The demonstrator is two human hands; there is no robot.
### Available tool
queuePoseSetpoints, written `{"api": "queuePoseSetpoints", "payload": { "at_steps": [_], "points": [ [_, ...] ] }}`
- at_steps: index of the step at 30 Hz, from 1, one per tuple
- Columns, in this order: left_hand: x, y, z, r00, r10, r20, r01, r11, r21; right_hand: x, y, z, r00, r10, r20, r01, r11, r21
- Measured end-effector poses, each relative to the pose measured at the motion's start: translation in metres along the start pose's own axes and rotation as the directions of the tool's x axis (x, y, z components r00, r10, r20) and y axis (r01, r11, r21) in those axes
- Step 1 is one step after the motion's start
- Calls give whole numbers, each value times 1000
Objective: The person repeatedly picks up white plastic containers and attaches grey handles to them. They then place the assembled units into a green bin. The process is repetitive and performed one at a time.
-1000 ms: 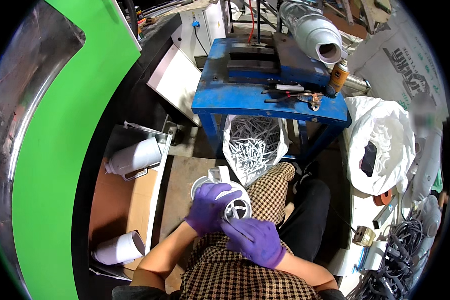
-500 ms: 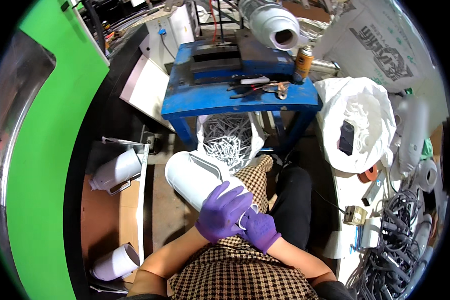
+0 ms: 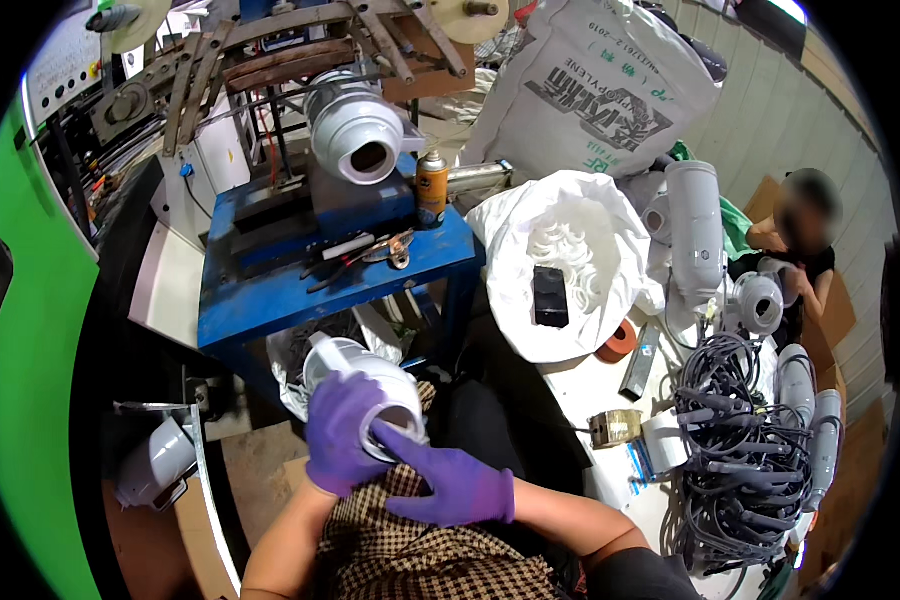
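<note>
My left hand [image 3: 345,432], in a purple glove, is closed around the side of a white plastic jug-shaped housing [image 3: 390,380]. The housing has a side handle and lies tilted in my lap, its round open end facing me. My right hand [image 3: 455,485], also gloved in purple, has its fingers spread. Its index finger reaches to the rim of the opening; whether the fingertip goes inside I cannot tell. Part of the housing is hidden behind my left hand. Beneath both hands is a checked brown apron [image 3: 410,540].
A blue bench [image 3: 310,310] ahead holds pliers [image 3: 355,262], a spray can [image 3: 431,190] and a larger white housing [image 3: 355,135]. To the right are a white sack [image 3: 510,300] of white rings, a tape roll [image 3: 618,428] and coiled grey cables [image 3: 735,450]. A co-worker [image 3: 805,240] sits beyond.
The view has swung right, bringing the co-worker into sight. The housing's open end has turned to face me, and my right hand's fingers have gone from curled at its rim to spread.
</note>
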State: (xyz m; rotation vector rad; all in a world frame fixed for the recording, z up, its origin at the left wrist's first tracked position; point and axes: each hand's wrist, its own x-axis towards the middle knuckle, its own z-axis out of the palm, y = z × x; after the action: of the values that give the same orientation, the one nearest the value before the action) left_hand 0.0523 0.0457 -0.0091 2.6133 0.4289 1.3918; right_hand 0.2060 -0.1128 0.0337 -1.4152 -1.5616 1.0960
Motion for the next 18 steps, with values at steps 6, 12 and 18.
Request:
{"api": "queuePoseSetpoints", "payload": {
  "at_steps": [6, 12, 18],
  "points": [
    [0, -50, -34, 920, -327, -218, 311, 945, -103, 26, 37, -171, 775, -219, -593, -188, 816, -547],
    [-25, -51, -46, 968, -195, -158, 205, 977, 54, 108, 194, -308, 717, 29, -696, -492, 729, -476],
    [-34, -32, -63, 984, -114, -137, 131, 984, 122, 102, 194, -345, 754, -215, -621, -450, 519, -727]
  ]
}}
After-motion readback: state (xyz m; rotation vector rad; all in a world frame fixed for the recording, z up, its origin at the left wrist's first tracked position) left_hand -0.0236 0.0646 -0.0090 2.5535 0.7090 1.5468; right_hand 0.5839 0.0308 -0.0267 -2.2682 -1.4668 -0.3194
